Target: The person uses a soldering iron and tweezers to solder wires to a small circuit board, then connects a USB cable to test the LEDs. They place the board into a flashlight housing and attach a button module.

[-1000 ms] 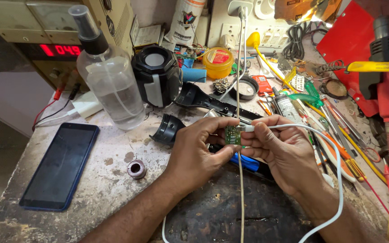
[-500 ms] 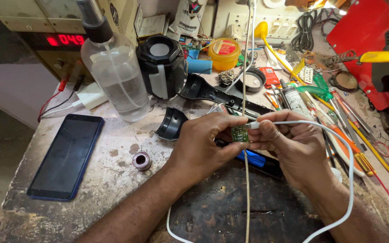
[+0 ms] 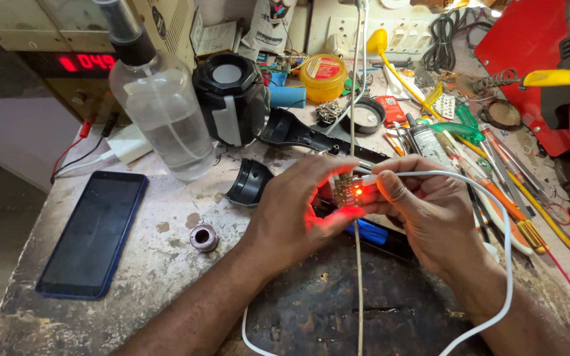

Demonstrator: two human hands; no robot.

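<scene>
Red light is glowing from a tiny lamp on the small circuit board [image 3: 346, 192] that I am pinching between both hands; half a second ago that board was dark, so I am reading it as taking power now that the white cable's plug is seated in its edge. My left hand [image 3: 298, 214] is curling around the board's left side, thumb and forefinger closed on it, and the glow is spilling red across those fingers [image 3: 328, 216]. My right hand [image 3: 430, 211] is closing thumb and forefinger on the plug end of the white cable [image 3: 506, 244], which is looping over the wrist and running off the lower edge of the view. The board is hovering just above the dark mat [image 3: 338, 310] at the front of the tabletop [image 3: 166, 264], near a black torch body [image 3: 311, 137] lying behind it, with its detached black head ring [image 3: 249, 181] just beside my left hand.

As for containers, the clear spray bottle [image 3: 163, 125] is standing upright at the back left, holding clear liquid to roughly half its height. The yellow tub [image 3: 323, 76] is sitting lidded, contents hidden. A shallow round black tin [image 3: 367, 113] is lying open; what is in it I cannot tell. A dark smartphone [image 3: 94, 231] is resting flat, well apart on the left, and a small solder spool [image 3: 204, 237] is sitting between it and my left forearm.
</scene>
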